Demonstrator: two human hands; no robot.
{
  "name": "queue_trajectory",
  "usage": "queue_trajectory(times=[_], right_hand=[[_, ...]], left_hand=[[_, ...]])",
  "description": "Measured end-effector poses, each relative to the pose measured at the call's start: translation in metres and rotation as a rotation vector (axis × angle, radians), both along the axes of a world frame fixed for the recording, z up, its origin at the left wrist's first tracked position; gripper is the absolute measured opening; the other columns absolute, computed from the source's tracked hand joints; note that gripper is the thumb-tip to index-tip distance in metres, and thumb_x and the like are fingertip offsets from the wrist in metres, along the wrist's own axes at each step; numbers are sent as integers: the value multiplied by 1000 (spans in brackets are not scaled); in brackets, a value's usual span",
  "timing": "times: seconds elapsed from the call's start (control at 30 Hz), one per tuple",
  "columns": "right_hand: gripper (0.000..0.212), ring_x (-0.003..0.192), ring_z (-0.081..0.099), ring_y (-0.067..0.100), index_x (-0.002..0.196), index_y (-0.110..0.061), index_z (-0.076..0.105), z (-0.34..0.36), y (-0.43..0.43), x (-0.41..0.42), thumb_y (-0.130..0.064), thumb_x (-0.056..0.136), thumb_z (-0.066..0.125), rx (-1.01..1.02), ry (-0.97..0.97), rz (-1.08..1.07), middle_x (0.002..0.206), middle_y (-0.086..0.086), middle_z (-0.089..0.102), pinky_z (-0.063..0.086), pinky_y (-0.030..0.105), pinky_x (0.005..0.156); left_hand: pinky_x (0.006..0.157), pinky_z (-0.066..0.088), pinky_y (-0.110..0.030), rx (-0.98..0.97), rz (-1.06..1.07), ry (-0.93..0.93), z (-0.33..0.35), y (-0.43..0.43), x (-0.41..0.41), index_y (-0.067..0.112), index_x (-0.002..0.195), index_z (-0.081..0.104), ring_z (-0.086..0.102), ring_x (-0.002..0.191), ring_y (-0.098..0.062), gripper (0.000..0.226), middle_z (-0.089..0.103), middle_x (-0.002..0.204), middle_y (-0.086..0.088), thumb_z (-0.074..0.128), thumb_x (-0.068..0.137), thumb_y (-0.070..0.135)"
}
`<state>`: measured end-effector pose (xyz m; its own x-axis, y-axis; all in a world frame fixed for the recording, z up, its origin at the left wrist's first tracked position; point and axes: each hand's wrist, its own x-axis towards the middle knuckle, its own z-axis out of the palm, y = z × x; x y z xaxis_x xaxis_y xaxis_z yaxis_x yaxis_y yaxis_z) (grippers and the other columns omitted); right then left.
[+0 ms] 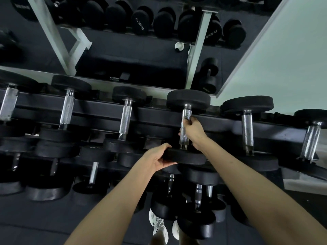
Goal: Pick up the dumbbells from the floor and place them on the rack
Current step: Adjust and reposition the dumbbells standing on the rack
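A black dumbbell [188, 101] with a knurled chrome handle lies across the top tier of the black rack [155, 112]. My right hand [193, 132] is wrapped around its handle. My left hand [157, 158] grips the edge of its near black head, fingers over the top and thumb underneath. On the floor below stand more black dumbbells [196, 221], close to my white shoes [157, 225].
Other dumbbells fill the top tier to the left [126, 110] and right [247, 124], and lower tiers hold more. A mirror [123, 50] behind the rack reflects another rack. A pale wall [283, 59] rises at right. Dark rubber floor [53, 218] spreads at lower left.
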<state>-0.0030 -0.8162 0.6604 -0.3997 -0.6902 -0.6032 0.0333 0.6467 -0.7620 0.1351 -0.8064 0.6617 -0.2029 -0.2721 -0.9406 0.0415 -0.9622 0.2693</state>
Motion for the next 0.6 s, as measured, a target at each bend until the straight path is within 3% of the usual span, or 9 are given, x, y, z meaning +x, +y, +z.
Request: queue_trajectory(times=[0.1, 0.2, 0.27, 0.4, 0.47, 0.53, 0.6], right_hand=[[36, 97, 56, 21, 130, -12, 48, 7, 3, -5, -28, 98, 44, 19, 107, 59, 119, 5, 58, 47, 33, 88], [40, 103, 54, 21, 133, -8, 47, 16, 13, -12, -27, 98, 45, 24, 220, 117, 129, 9, 57, 38, 27, 83], [47, 118, 53, 24, 140, -6, 41, 21, 27, -17, -27, 98, 45, 33, 286, 150, 139, 11, 51, 36, 23, 82], [40, 108, 57, 18, 134, -5, 50, 34, 62, -40, -20, 97, 47, -15, 385, 113, 128, 11, 60, 37, 18, 83], [34, 107, 60, 20, 126, -7, 58, 43, 83, -61, -19, 95, 50, -26, 522, 82, 122, 9, 65, 36, 16, 82], [30, 96, 61, 20, 120, -9, 62, 52, 106, -86, -19, 95, 50, -25, 634, 27, 113, 9, 69, 38, 19, 79], [27, 89, 61, 22, 116, -9, 64, 61, 126, -110, -18, 94, 50, -11, 706, -22, 108, 10, 69, 40, 24, 76]], left_hand=[[78, 53, -52, -10, -12, 2, 4, 1, 0, 1, 86, 52, 61, 75, -30, 11, 57, 86, -19, 62, 84, 3], [76, 54, -49, -28, -37, -5, 7, 1, 1, 2, 89, 53, 62, 77, -30, 12, 58, 88, -19, 63, 84, 4], [81, 55, -50, -32, -56, -10, 9, 1, 2, 3, 89, 53, 62, 80, -31, 12, 58, 91, -19, 64, 84, 5], [85, 54, -52, -64, -207, -100, 11, -1, 3, 3, 104, 53, 63, 89, -37, 30, 59, 101, -22, 67, 83, 19], [84, 53, -49, -231, -393, -329, 10, -6, 3, 5, 116, 54, 60, 99, -40, 44, 57, 112, -20, 65, 82, 31], [87, 51, -41, -560, -625, -680, 10, -10, 0, 8, 120, 56, 59, 102, -38, 46, 61, 115, -17, 59, 83, 36], [83, 49, -36, -920, -653, -884, 23, -9, -12, 8, 118, 58, 61, 102, -35, 40, 64, 115, -16, 56, 85, 31]])
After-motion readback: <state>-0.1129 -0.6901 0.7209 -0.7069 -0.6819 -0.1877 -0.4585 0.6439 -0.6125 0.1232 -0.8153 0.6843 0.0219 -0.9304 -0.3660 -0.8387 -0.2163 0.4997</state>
